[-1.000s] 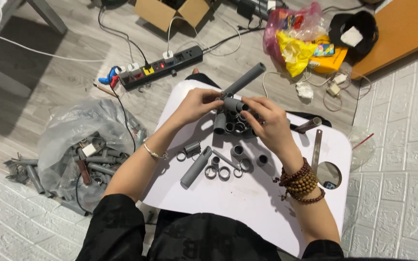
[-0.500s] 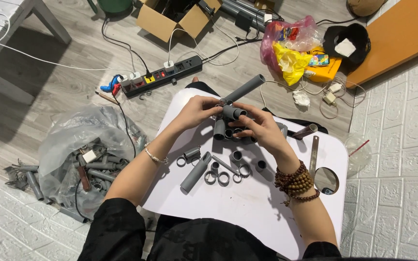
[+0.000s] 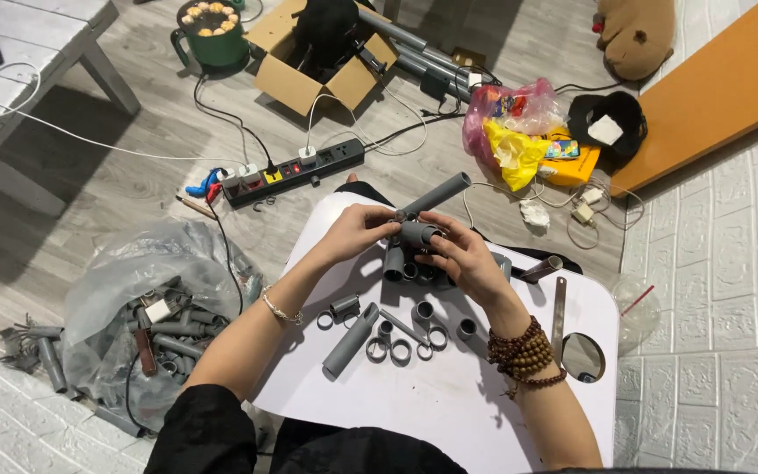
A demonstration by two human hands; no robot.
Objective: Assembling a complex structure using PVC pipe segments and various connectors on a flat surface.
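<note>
Over a white board (image 3: pixel 449 404) on my lap, both hands hold a grey plastic pipe assembly (image 3: pixel 414 237) just above the board. My left hand (image 3: pixel 357 230) grips the joint where a long grey pipe (image 3: pixel 439 193) sticks out up and to the right. My right hand (image 3: pixel 467 259) is closed around the fitting end from the right. On the board below lie a loose grey pipe (image 3: pixel 350 341), short pipe stubs and several grey rings (image 3: pixel 401 351).
A clear plastic bag of grey pipe parts (image 3: pixel 155 307) lies on the floor to the left. A power strip (image 3: pixel 296 171), cardboard box (image 3: pixel 322 53), green pot (image 3: pixel 212 31) and coloured bags (image 3: pixel 519 132) sit beyond. A metal ruler (image 3: pixel 558 316) lies at the board's right.
The view has tilted up, so more of the far floor shows. My hands keep hold of the pipe assembly, with the fingers shifted slightly.
</note>
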